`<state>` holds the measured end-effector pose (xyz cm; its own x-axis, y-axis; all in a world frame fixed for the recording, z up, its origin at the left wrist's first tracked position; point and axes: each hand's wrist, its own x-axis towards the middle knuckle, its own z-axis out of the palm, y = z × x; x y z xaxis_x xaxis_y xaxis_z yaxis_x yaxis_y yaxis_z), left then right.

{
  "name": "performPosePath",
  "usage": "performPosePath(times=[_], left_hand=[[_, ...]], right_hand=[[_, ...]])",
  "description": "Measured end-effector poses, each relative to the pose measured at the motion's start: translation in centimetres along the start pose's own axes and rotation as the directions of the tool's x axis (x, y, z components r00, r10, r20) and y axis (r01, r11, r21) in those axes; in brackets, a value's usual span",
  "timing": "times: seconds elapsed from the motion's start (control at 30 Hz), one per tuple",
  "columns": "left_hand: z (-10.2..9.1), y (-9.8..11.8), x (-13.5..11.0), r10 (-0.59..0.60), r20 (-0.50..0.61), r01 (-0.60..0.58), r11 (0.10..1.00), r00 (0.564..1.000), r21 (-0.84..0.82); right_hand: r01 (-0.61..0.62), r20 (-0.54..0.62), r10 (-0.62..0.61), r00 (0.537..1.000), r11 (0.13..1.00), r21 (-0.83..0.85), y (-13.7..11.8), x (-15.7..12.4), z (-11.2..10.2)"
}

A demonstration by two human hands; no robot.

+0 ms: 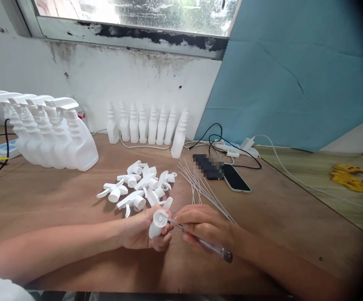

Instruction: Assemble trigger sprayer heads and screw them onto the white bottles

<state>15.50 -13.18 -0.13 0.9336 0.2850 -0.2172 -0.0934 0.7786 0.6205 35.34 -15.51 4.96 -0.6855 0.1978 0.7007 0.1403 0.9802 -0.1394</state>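
Near the table's front, my left hand (pixel 144 232) is closed round a white trigger spray head (pixel 158 223), its round collar facing up toward me. My right hand (pixel 205 223) grips a screwdriver (pixel 211 244) with a clear handle and a dark end. The thin metal shaft reaches to the collar's opening; whether the tip touches inside cannot be made out. Just beyond my left hand lies a pile of white trigger spray heads (pixel 145 179). Several thin white tubes (pixel 205 188) are spread on the table behind my right hand.
Assembled spray bottles (pixel 81 146) stand in a row at the left. Several white bottles without heads (pixel 152 127) line the wall. Two phones (pixel 236 177), a power strip (pixel 231 147) and cables (pixel 214 138) lie at the back right.
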Motion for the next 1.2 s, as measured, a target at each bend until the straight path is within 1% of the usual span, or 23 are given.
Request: performPosePath(times=[0.1,0.17,0.2,0.3,0.37,0.4,0.53,0.7,0.87,0.93,1.0,1.03,1.07,1.1,1.2], left_hand=[[-0.3,0.0,0.0,-0.072,-0.009,0.073,0.997,0.997,0.030],[-0.4,0.0,0.1,-0.111,-0.034,0.112,0.993,0.993,0.027],[-0.5,0.0,0.1,-0.122,-0.051,0.124,0.992,0.991,0.021],[-0.4,0.0,0.3,-0.108,-0.104,0.112,0.993,0.989,0.029],[-0.3,-0.1,0.3,-0.076,-0.137,0.084,0.995,0.988,0.047],[-0.2,-0.1,0.3,-0.060,-0.149,0.068,0.996,0.987,0.053],[0.0,0.0,0.2,-0.064,-0.168,0.073,0.996,0.984,0.047],[0.0,0.3,0.2,-0.115,-0.126,0.119,0.993,0.985,0.027],[0.1,0.4,0.4,-0.105,-0.121,0.113,0.992,0.987,0.057],[0.1,0.4,0.3,-0.144,-0.101,0.149,0.988,0.984,0.046],[0.1,0.5,0.3,-0.197,-0.081,0.202,0.978,0.977,0.050],[0.1,0.6,0.2,-0.217,-0.075,0.222,0.974,0.973,0.054],[0.2,0.7,0.2,-0.227,-0.073,0.231,0.971,0.971,0.055],[0.2,0.7,0.1,-0.227,-0.073,0.231,0.972,0.971,0.052],[0.0,0.5,0.2,-0.191,-0.091,0.193,0.981,0.977,0.010]], right_hand=[[-0.044,-0.084,0.052,0.995,0.994,0.103,0.1,-0.2,0.6],[-0.104,-0.100,0.124,0.987,0.977,0.184,0.0,-0.4,0.7],[-0.148,-0.085,0.170,0.982,0.965,0.216,0.0,-0.5,0.8],[-0.280,-0.046,0.308,0.950,0.909,0.310,-0.1,-0.8,1.0],[-0.319,-0.059,0.366,0.929,0.869,0.379,-0.2,-1.0,1.2],[-0.319,-0.074,0.379,0.922,0.857,0.405,-0.2,-1.0,1.2],[-0.299,-0.128,0.386,0.914,0.851,0.432,-0.2,-0.6,1.4],[-0.311,-0.180,0.416,0.892,0.851,0.423,-0.4,-0.4,1.5],[-0.256,-0.201,0.395,0.896,0.832,0.493,-0.3,-0.5,2.0],[-0.258,-0.200,0.426,0.882,0.793,0.552,-0.3,-0.3,2.1],[-0.273,-0.174,0.477,0.861,0.724,0.634,-0.4,-0.1,1.9],[-0.281,-0.158,0.492,0.856,0.699,0.658,-0.5,0.0,1.8],[-0.289,-0.141,0.493,0.859,0.693,0.661,-0.6,0.0,1.6],[-0.298,-0.132,0.482,0.866,0.709,0.639,-0.6,0.0,1.3],[-0.283,-0.150,0.389,0.909,0.839,0.464,-0.4,-0.4,0.6]])
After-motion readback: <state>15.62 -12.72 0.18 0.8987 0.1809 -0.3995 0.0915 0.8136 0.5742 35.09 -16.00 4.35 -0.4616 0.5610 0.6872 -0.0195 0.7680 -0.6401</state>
